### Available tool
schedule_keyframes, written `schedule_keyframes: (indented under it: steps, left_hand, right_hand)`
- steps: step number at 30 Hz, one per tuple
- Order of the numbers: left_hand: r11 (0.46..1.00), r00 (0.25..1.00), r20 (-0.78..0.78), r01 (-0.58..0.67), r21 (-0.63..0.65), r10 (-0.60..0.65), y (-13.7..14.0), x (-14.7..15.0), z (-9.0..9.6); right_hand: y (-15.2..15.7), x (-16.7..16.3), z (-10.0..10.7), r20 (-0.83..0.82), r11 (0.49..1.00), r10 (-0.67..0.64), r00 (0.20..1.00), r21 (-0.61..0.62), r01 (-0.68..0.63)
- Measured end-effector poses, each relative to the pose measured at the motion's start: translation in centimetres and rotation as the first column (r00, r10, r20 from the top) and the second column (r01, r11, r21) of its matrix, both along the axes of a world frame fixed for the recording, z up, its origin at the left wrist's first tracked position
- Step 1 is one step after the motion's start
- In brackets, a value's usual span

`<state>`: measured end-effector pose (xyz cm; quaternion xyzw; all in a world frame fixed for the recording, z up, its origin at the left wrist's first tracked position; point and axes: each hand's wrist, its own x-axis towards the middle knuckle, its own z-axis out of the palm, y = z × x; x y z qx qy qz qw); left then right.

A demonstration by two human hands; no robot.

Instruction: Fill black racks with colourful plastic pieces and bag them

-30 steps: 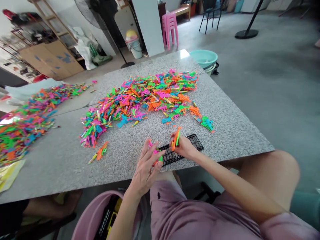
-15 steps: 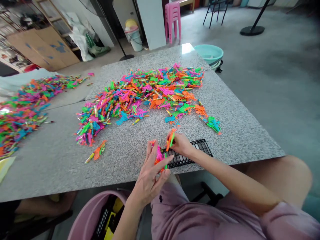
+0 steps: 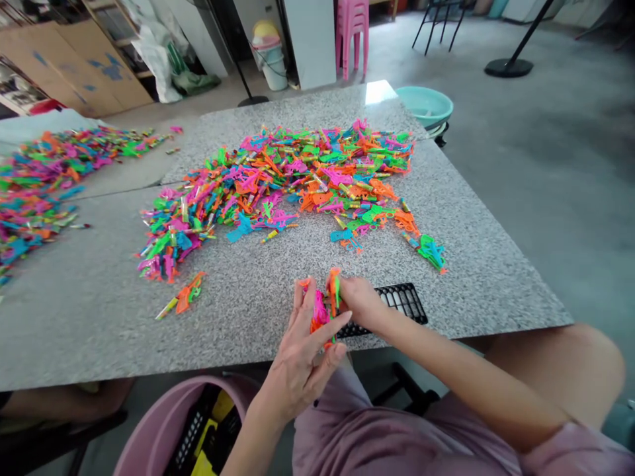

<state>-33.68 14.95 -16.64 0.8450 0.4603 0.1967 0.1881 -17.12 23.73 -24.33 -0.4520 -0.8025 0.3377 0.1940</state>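
Note:
A black slotted tray (image 3: 421,305) lies near the table's front edge, its left part hidden by my hands. My right hand (image 3: 364,303) pinches a small orange and green plastic toy gun (image 3: 333,285), held upright above the left part of the tray. Against a row of pink and orange toy pieces (image 3: 320,309) at the tray's left end, my left hand (image 3: 296,354) rests with its fingers stretched out and thumb apart. Whether those fingers press on the pieces is hard to see. One loose orange toy gun with a yellow tube (image 3: 186,295) lies to the left.
A long heap of colourful toy guns (image 3: 297,168) curves across the grey speckled table (image 3: 476,264). Another heap (image 3: 54,172) lies at far left, near a person's arm (image 3: 64,406) below the edge. A pink bucket (image 3: 149,423) holding black and yellow pieces stands below.
My right hand and the orange toy gun have come down slightly, closer to the row at the tray's left end. My left hand stays about where it was. The view has shifted a little.

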Motion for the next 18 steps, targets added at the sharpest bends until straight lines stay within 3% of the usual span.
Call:
schedule_keyframes:
  steps: [3,13,16,18]
  left_hand:
    - [1.000,1.000,-0.002,0.000,0.023,0.000,0.3,0.1,-0.2]
    - [0.993,0.999,-0.028,0.049,0.111,-0.046,0.8,0.6,-0.5]
    - [0.998,0.997,-0.077,0.011,0.067,-0.006,0.7,0.7,-0.1]
    - [0.999,0.996,-0.088,-0.018,0.037,0.022,0.5,0.7,0.1]
  right_hand:
    - [-0.5,-0.2,1.1,0.115,0.996,0.057,0.992,0.055,-0.064]
    - [2.0,-1.5,2.6,0.134,0.997,0.070,0.988,0.004,-0.071]
    - [1.6,-1.4,2.3,0.134,0.999,0.047,0.990,-0.014,-0.045]
    - [1.9,-0.6,1.6,0.063,0.996,0.076,0.995,0.046,-0.079]
